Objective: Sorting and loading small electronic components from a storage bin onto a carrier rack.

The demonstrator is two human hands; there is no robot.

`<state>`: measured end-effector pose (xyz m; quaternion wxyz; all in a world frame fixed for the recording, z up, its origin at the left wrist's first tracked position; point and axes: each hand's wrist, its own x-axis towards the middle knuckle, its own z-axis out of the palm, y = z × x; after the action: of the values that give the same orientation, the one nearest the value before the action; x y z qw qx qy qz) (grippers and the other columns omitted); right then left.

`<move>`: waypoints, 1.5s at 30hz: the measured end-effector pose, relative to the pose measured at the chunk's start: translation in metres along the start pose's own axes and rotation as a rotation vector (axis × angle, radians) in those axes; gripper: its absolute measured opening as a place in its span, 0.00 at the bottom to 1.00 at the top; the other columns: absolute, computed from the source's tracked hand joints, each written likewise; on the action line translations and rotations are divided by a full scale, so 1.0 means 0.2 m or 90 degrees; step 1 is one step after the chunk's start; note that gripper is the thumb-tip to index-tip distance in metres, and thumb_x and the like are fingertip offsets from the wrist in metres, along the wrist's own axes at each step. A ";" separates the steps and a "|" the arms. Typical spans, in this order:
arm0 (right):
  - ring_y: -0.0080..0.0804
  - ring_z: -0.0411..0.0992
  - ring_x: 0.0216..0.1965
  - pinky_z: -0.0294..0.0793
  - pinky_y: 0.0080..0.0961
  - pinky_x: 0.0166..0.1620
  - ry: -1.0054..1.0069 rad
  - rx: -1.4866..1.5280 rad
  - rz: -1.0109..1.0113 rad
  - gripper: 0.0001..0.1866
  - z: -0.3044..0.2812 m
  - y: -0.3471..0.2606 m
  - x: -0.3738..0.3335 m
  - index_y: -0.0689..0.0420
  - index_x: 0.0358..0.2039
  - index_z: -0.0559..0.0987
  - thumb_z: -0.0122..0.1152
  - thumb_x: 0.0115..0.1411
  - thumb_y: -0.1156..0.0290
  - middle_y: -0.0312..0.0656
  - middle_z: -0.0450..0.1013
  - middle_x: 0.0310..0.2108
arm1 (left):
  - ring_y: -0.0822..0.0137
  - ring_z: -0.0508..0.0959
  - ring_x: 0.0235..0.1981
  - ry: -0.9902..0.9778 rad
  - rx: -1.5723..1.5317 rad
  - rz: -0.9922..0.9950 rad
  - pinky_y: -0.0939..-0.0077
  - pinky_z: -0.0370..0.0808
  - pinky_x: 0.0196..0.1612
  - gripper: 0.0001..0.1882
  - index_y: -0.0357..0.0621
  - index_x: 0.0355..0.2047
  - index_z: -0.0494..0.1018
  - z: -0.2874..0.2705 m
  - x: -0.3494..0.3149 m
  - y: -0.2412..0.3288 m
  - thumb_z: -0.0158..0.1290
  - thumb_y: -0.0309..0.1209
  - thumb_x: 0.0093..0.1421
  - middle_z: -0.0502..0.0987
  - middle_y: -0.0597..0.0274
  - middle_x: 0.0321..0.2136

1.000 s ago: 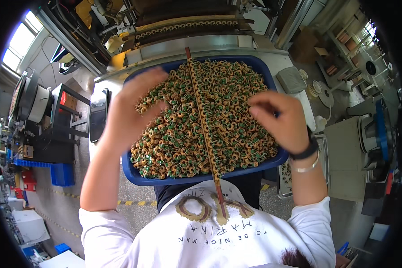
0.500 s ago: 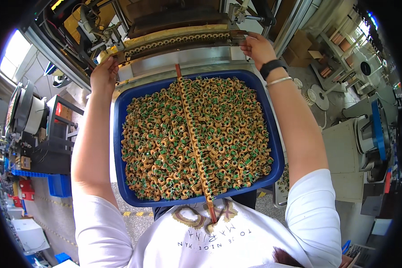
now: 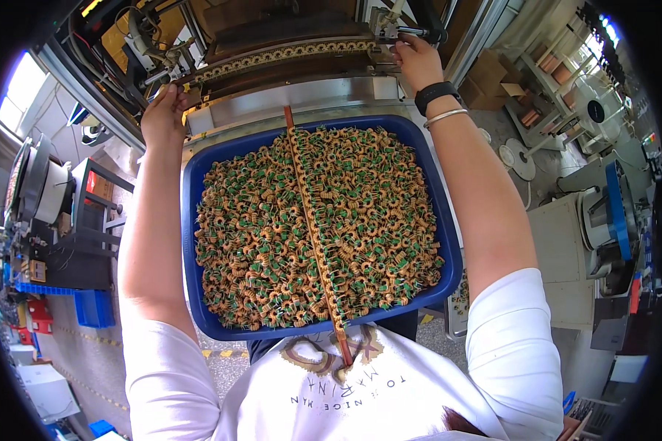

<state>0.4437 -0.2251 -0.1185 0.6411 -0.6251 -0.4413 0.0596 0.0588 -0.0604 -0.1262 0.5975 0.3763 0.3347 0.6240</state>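
A long narrow bar lined with small wound ring coils (image 3: 287,53) spans the front of the machine, held at both ends. My left hand (image 3: 165,116) pinches its left end, fingers closed. At the right end my right hand (image 3: 419,65) is closed on it between thumb and fingers. Below them stands a blue tray (image 3: 190,242) heaped with loose copper-coloured ring coils (image 3: 250,242) bearing green parts. A second bar set with coils (image 3: 315,235) lies lengthwise across the heap, its reddish-brown ends sticking out past the near and far rims.
Metal clamp mechanisms of the machine stand beside my left hand (image 3: 171,62) and right hand (image 3: 390,26). A pale metal ledge (image 3: 294,99) runs between machine and tray. At right are a cardboard box (image 3: 485,77) and a grey cabinet (image 3: 563,257); a blue bin (image 3: 94,307) is at left.
Both hands have moved slightly away from me and leftward, carrying the held bar deeper into the machine. The tray shows a little further left in the picture.
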 end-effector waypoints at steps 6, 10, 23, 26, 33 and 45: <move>0.19 0.68 0.19 0.69 0.19 0.25 -0.231 -0.078 0.116 0.16 -0.28 -0.28 -0.24 0.65 0.32 0.79 0.64 0.54 0.62 0.37 0.74 0.20 | 0.70 0.71 0.24 -0.029 -0.031 -0.062 0.80 0.67 0.26 0.04 0.38 0.31 0.73 -0.07 -0.08 0.08 0.55 0.26 0.57 0.73 0.63 0.23; 0.19 0.65 0.16 0.63 0.19 0.21 -0.457 -0.307 0.100 0.17 -0.50 -0.65 -0.62 0.60 0.25 0.76 0.67 0.51 0.58 0.35 0.69 0.13 | 0.75 0.65 0.20 -0.229 -0.066 -0.098 0.83 0.61 0.24 0.03 0.40 0.30 0.73 -0.12 -0.20 0.24 0.55 0.26 0.56 0.68 0.68 0.20; 0.15 0.62 0.14 0.58 0.12 0.19 -0.448 0.313 0.404 0.16 -0.94 -0.80 -1.60 0.69 0.30 0.76 0.60 0.59 0.65 0.34 0.67 0.14 | 0.76 0.71 0.31 -0.502 0.381 -0.073 0.83 0.68 0.31 0.22 0.34 0.52 0.68 0.28 -0.90 0.25 0.53 0.27 0.58 0.75 0.64 0.36; 0.15 0.63 0.14 0.59 0.12 0.19 -0.395 0.298 0.386 0.15 -0.94 -0.76 -1.65 0.68 0.30 0.75 0.59 0.60 0.65 0.34 0.67 0.14 | 0.76 0.73 0.30 -0.629 0.474 0.061 0.85 0.69 0.30 0.24 0.38 0.51 0.70 0.26 -1.21 0.28 0.55 0.20 0.51 0.75 0.63 0.36; 0.14 0.64 0.15 0.60 0.12 0.19 -0.310 0.235 0.395 0.12 -0.92 -0.69 -1.69 0.67 0.31 0.76 0.59 0.60 0.68 0.34 0.69 0.15 | 0.68 0.73 0.19 -0.853 0.569 0.024 0.77 0.68 0.21 0.07 0.35 0.31 0.77 -0.03 -1.66 0.40 0.59 0.23 0.50 0.73 0.58 0.19; 0.17 0.70 0.19 0.68 0.11 0.24 -0.367 0.291 0.403 0.25 -0.91 -0.59 -1.69 0.69 0.41 0.76 0.61 0.56 0.56 0.42 0.76 0.22 | 0.78 0.74 0.29 -0.640 0.314 -0.527 0.85 0.71 0.33 0.20 0.33 0.53 0.64 -0.15 -1.84 0.19 0.51 0.27 0.62 0.77 0.60 0.34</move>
<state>0.3001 -0.6000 -0.1527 0.5643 -0.5297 -0.3647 0.5177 0.0142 -0.4290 -0.1337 0.7660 0.5856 0.2653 0.0008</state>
